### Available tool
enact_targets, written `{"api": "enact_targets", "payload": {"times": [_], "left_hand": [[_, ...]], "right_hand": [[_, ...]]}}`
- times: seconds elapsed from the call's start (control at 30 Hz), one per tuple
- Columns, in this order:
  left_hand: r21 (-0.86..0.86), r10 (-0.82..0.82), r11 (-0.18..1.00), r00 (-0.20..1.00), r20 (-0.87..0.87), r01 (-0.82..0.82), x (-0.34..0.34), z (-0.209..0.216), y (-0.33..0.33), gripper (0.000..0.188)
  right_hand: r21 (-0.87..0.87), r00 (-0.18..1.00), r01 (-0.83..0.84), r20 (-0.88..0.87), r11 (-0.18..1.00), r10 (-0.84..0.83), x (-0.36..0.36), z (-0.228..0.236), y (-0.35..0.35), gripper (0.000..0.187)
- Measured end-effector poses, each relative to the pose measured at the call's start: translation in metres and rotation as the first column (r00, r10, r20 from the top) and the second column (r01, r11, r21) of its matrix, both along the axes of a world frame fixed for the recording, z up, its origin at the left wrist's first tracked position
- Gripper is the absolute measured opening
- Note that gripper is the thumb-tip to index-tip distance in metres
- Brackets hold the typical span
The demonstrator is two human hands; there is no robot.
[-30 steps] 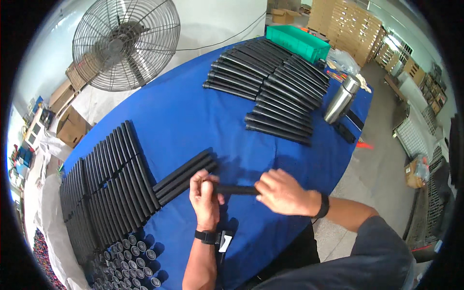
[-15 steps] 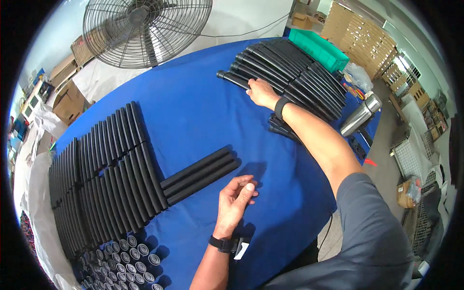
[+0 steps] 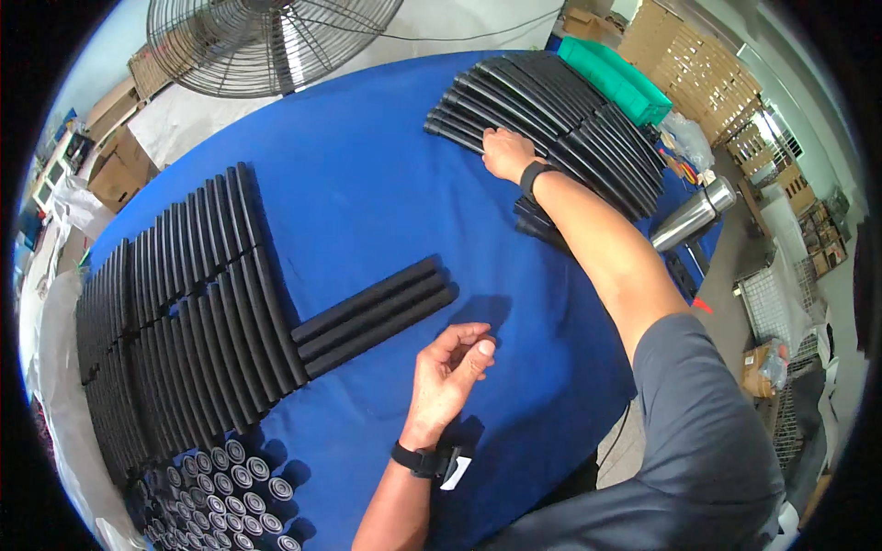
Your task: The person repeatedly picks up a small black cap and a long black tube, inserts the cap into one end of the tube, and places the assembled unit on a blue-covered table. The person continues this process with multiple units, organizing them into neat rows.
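Observation:
My right hand [image 3: 510,154], fingers closed, is on the nearest black tube [image 3: 454,134] of a fanned stack at the far right. The fingers hide part of that tube. My left hand [image 3: 447,375] hovers above the blue cloth, loosely curled with the thumb apart and nothing in it. Just left of it lie three short black foam-like tubes [image 3: 375,317] side by side. A dense two-row layer of similar dark tubes [image 3: 216,321] covers the left of the table. A few more black tubes [image 3: 540,225] lie beneath my right forearm.
Several round grey-ended pieces [image 3: 241,476] stand at the lower left. Behind the stack sits a green bin [image 3: 616,81]. A steel flask [image 3: 694,215] lies at the right edge near some tools. A large fan [image 3: 271,41] stands beyond the blue table [image 3: 349,197].
My right hand has shifted slightly along the stack with the nearest tube, whose end now lines up more closely with its neighbours. The left hand stays loosely curled; the whole view has shifted a little.

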State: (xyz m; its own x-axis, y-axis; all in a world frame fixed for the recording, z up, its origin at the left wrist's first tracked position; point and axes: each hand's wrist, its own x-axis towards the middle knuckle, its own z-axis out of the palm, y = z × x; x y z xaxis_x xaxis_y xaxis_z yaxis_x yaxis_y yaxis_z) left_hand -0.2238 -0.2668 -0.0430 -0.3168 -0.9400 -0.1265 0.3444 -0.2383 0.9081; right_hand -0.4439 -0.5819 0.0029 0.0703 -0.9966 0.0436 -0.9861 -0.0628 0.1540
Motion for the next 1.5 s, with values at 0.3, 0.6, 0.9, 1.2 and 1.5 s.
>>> {"api": "enact_targets", "payload": {"times": [0.3,0.6,0.9,1.2,1.5], "left_hand": [[-0.030,-0.032,0.999,0.999,0.029,0.033,-0.001,-0.003,-0.001,0.030],[0.008,-0.014,1.000,0.998,0.059,0.014,-0.004,-0.008,0.001,0.025],[-0.095,0.016,0.996,0.988,0.153,-0.001,-0.007,-0.009,0.001,0.029],[-0.328,0.284,0.937,0.813,0.508,-0.123,-0.002,0.001,0.008,0.028],[-0.436,0.498,0.838,-0.135,0.856,0.330,0.047,0.004,0.038,0.083]], "right_hand": [[-0.136,0.981,-0.192,-0.025,0.972,0.191,-0.026,-0.018,-0.026,0.028],[-0.217,0.595,0.062,0.792,0.974,0.138,-0.031,0.071,0.011,0.021],[-0.029,-0.563,-0.218,0.820,0.975,-0.101,-0.006,0.065,0.226,0.016],[0.157,-0.831,-0.463,0.266,0.872,-0.489,-0.002,-0.072,0.257,0.013],[0.110,-0.715,-0.505,0.503,0.856,-0.486,0.002,-0.057,0.266,0.019]]}}
